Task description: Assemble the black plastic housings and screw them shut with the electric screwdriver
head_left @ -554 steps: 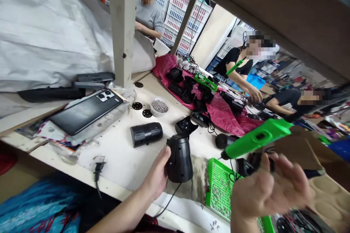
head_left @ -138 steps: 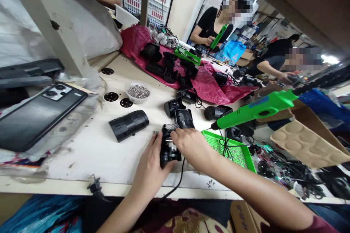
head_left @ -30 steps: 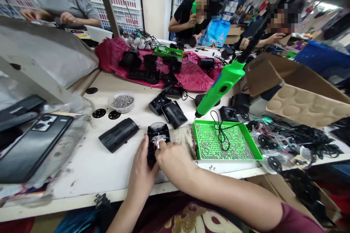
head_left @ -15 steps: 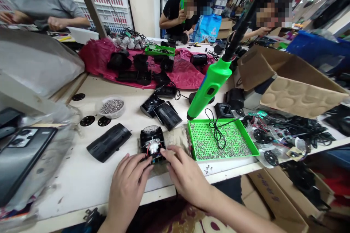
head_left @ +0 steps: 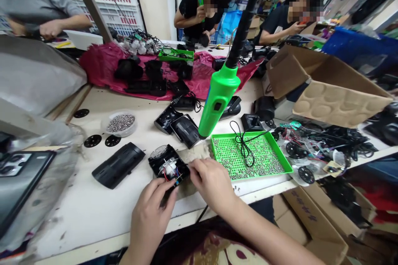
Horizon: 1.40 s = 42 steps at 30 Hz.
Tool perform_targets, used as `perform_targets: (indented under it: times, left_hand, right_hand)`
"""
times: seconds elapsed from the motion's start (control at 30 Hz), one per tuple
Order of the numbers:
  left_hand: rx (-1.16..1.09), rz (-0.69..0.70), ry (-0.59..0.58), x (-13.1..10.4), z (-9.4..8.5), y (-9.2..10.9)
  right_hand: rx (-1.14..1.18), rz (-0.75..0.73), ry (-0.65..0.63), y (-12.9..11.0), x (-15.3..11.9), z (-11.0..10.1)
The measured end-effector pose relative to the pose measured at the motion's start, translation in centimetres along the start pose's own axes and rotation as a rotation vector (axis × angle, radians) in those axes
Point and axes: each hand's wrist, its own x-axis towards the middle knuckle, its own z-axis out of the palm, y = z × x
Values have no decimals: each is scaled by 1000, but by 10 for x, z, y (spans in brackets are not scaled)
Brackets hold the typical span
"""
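A black plastic housing (head_left: 158, 155), half open, sits tilted in front of me with a silver motor (head_left: 168, 168) and red and blue wires inside. My left hand (head_left: 155, 203) grips its near edge, thumb and fingers closed around the rim. At its right corner, my right hand (head_left: 212, 180) has its fingers curled and pressed together against the edge; the fingertips are partly hidden. A matching black cover (head_left: 118, 164) lies on the table to the left. Above and behind my right hand hangs a green electric screwdriver (head_left: 218, 101), tip down.
A green perforated tray (head_left: 248, 173) of screws stands right, a coiled black cable across it. Left is a bowl of small metal parts (head_left: 121, 123). More black shells (head_left: 185, 129) lie behind the housing. Cardboard box (head_left: 326, 103) and loose wiring fill the right. Co-workers sit opposite.
The housing has turned, its round end now pointing toward the left. My right hand has shifted to its right corner. The hanging screwdriver appears further left and more upright.
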Motion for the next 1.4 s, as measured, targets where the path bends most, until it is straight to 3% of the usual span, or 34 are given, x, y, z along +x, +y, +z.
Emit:
perform_targets:
  times: [0.2, 0.4, 0.53, 0.67, 0.9, 1.03, 1.23, 1.4]
  left_hand:
    - [-6, -22, -15, 9, 4, 8]
    - [-14, -75, -35, 11, 4, 11]
    - [-42, -66, -34, 11, 3, 10]
    - [-72, -55, -21, 10, 4, 10]
    - [-101, -37, 19, 5, 7, 7]
    - [-116, -32, 22, 2, 7, 4]
    - [-154, -63, -13, -1, 7, 0]
    - [-183, -52, -18, 0, 7, -2]
  right_hand:
    - [-75, 26, -115, -11, 20, -2]
    - [27, 22, -176, -2, -2, -6]
    - [135, 106, -165, 1, -12, -5]
    - [310, 193, -139, 1, -7, -1]
    - [809, 309, -173, 5, 2, 20]
    - [931, 348, -136, 0, -4, 31]
    - [789, 261, -206, 5, -3, 22]
    - [413, 142, -233, 3, 2, 2]
